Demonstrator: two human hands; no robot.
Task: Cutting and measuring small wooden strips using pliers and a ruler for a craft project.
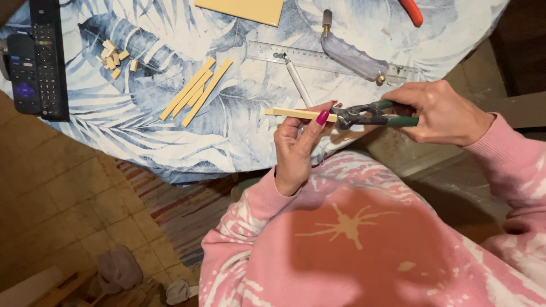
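Here, at the far left of the frame, two black remote controls lie on the bench under its blue leaf-print cloth, with a scatter of small cream tile squares just to their right. Farther right, near the upper middle, a loose bundle of long cream tile strips rests slantwise, and a clear plastic ruler runs beyond it, a white pencil and a glass cutter with a clear handle lying across it. At centre, the left hand, fingers pressed together, pinches one narrow cream tile strip level above the bench edge, thumb on its near side. To the right, the right hand is closed round the green-handled metal nippers, whose jaws meet the strip's right end just beside the left thumb. The step in hand appears to be nipping a small piece off the strip; the squeeze would seem to call for a steady hold and jaws set square across it.
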